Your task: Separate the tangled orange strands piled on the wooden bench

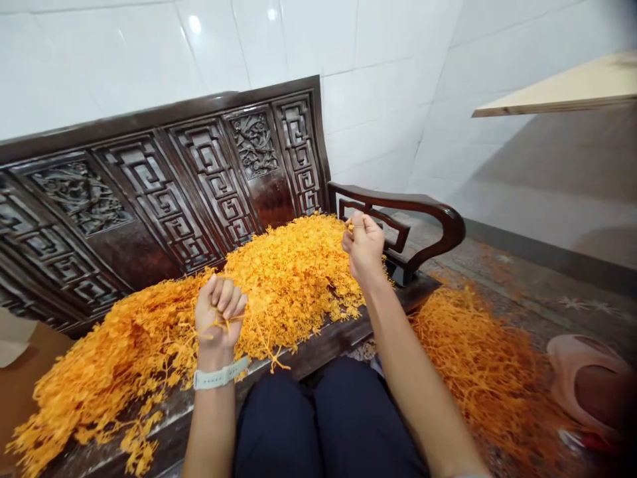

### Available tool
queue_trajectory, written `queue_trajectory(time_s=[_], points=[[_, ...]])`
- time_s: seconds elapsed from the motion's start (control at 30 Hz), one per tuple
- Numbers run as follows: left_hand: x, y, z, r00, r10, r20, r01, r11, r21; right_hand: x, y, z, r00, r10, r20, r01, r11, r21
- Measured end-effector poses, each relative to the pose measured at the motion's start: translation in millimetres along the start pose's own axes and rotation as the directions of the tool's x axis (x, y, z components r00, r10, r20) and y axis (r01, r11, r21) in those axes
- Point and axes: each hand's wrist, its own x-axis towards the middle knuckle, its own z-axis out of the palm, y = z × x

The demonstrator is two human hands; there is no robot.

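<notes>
Strands (225,324) of thin orange material cross the palm of the left hand (221,309) in the head view, left of the middle of the frame, where curled fingers grasp them; a pale watch band (219,376) rings the wrist. Right of centre and higher, the right hand (365,243) is clenched, thumb against fingers, and a small orange piece (350,226) shows at the fingertips; it seems pinched there, though most of it is hidden. The hands are well apart, in front of a long orange heap (293,285) that runs from the lower left to the centre of the frame on a dark carved bench (271,196). Past the armrest (411,200), a looser pile (472,345) lies on the floor at the lower right, near a pale pink object (561,352). The step in hand looks like handling a few strands at a time, one hand keeping some while the other pinches. The next move, by my judgement, calls for a steady left grasp and light right fingertips, since such thin pieces could slip or snag.
</notes>
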Motion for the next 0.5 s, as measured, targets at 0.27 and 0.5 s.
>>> queue_trajectory(time_s=[0.27, 0.5], points=[[32, 5, 14, 0.980, 0.119, 0.160, -0.167, 0.927, 0.336, -20, 6, 55, 0.877, 0.219, 0.427, -0.020, 0.905, -0.424], [64, 28, -16, 0.962, 0.051, 0.267, -0.206, 0.778, 0.593, -54, -5, 125, 0.761, 0.407, 0.504, -0.415, 0.904, -0.104]])
